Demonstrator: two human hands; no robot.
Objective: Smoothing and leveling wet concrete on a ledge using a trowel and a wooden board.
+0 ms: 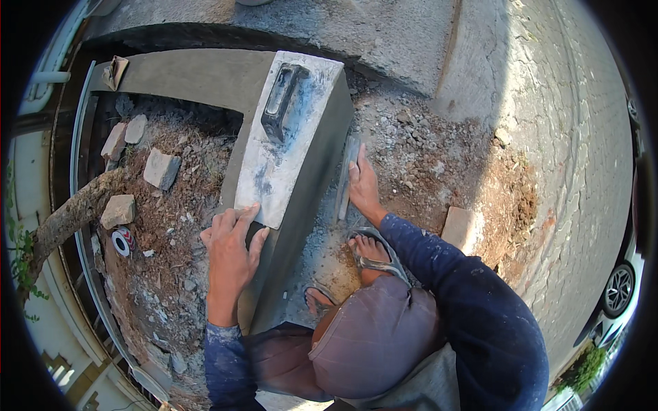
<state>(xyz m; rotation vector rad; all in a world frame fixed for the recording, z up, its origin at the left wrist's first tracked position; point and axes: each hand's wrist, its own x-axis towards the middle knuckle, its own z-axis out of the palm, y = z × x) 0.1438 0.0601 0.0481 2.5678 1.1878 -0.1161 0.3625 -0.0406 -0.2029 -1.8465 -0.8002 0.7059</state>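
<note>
A low wall point(185, 72) coated in smooth grey mortar turns a corner in front of me. On its top lies a large white plastering float point(250, 185), blue-stained and scuffed, its black handle point(277, 103) facing up. My left hand point(229, 260) rests on the wall top with its fingers apart, fingertips touching the float's near edge. Low beside the wall's right face, my right hand point(364, 183) grips a narrow grey strip point(347, 177), which stands lengthwise along that face. Part of the strip is covered by the fingers, so its exact kind is unclear.
Inside the wall, soil holds broken blocks point(162, 169), a tape roll point(123, 241) and a leaning tree trunk point(68, 216). A folded paper piece point(115, 72) sits on the far wall top. Rubble point(418, 157) and a loose block point(460, 227) lie right; a parked car point(620, 294) stands beyond the paving.
</note>
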